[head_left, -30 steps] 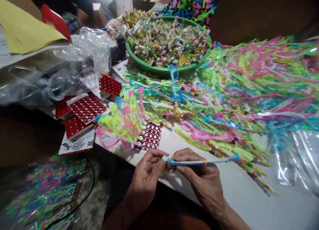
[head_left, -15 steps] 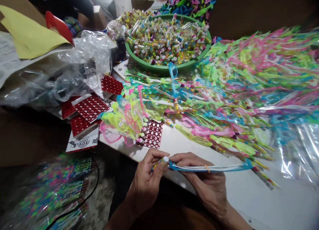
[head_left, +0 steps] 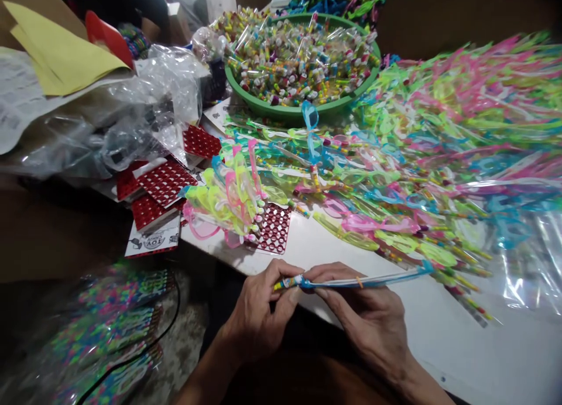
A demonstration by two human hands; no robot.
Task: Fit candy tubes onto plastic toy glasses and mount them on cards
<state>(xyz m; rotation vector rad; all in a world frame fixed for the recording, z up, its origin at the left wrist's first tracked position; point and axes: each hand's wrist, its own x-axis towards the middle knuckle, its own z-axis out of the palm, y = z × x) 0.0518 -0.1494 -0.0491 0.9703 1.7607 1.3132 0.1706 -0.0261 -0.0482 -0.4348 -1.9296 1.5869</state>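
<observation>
My left hand (head_left: 259,314) pinches a small tube of coloured candy (head_left: 286,282) between thumb and fingers, close to the table's front edge. The tube meets the end of folded blue toy glasses (head_left: 395,278) with white arms and a small orange band around them. My right hand (head_left: 371,320) is closed on these glasses, thumb below and fingers behind. Whether tube and glasses are joined is hard to tell. Just beyond my hands, a bunch of yellow, pink and blue toy glasses (head_left: 232,197) lies partly over a red card with rows of holes (head_left: 276,229).
Behind stands a green basin (head_left: 302,109) heaped with candy tubes. Loose coloured glasses (head_left: 465,124) cover the right side. Red patterned cards (head_left: 162,185), clear plastic bags (head_left: 136,112) and yellow paper (head_left: 65,57) lie left. Filled bags (head_left: 109,335) rest below, left of the table.
The tube has come into line with the glasses, showing its side rather than its white end. The glasses' far end has tilted up slightly. The whole view has shifted a little.
</observation>
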